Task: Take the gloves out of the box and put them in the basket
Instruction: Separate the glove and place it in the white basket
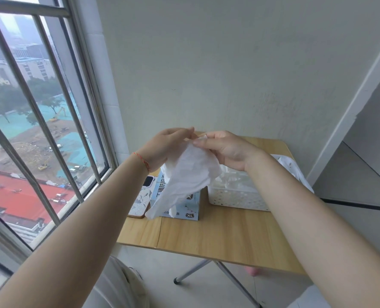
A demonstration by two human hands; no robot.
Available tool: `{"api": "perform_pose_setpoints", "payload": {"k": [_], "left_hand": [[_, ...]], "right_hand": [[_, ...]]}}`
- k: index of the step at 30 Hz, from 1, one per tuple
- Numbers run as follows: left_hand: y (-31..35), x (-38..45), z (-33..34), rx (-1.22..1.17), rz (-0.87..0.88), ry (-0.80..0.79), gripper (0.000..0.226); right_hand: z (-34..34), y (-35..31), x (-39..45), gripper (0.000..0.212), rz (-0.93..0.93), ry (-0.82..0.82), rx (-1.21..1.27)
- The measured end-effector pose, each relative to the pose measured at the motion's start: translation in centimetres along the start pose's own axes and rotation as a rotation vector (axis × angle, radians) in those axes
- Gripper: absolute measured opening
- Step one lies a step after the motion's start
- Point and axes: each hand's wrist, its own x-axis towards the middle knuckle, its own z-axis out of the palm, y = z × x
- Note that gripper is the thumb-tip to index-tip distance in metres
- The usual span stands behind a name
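Left hand (166, 145) and right hand (226, 150) pinch the thin, translucent white disposable glove (189, 174) at its top edge. It appears light, limp and slippery; grip the cuff firmly.

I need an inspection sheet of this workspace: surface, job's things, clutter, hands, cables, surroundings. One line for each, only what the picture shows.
Surface: wooden folding table, standing by the wall.
Job's things: white glove held up over the glove box; white basket to the box's right, with gloves already inside.
Clutter: phone lying left of the box.
Hands: left hand and right hand both pinch the glove's top edge.
Cables: nothing seen.
Surroundings: barred window on the left, plain wall behind.
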Motion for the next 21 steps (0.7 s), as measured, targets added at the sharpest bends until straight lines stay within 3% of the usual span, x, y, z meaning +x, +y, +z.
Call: {"api": "perform_pose_setpoints", "payload": {"k": [5, 9, 13, 16, 18, 21], "left_hand": [[-1.9, -0.2, -1.1, 0.103, -0.113, -0.076, 0.044], [-3.2, -0.3, -2.0, 0.239, -0.216, -0.173, 0.032], [-3.8, -0.2, -2.5, 0.215, -0.239, -0.15, 0.018], [-3.7, -0.4, -2.9, 0.221, -0.241, -0.205, 0.025], [-3.7, -0.4, -3.1, 0.18, -0.224, -0.238, 0.026], [-3.9, 0.2, -3.1, -0.112, -0.172, -0.179, 0.022]], "right_hand": [[-0.6, 0.2, 0.3, 0.031, 0.028, 0.203, -0.077], [-0.8, 0.4, 1.0, 0.019, -0.014, 0.395, -0.16], [-0.8, 0.4, 1.5, 0.024, -0.09, 0.536, -0.241], [-1.1, 0.4, 1.8, 0.017, -0.153, 0.617, -0.283], [-1.4, 0.4, 2.1, 0.015, -0.173, 0.646, -0.329], [-1.7, 0.2, 2.5, 0.017, -0.172, 0.651, -0.399]]}}
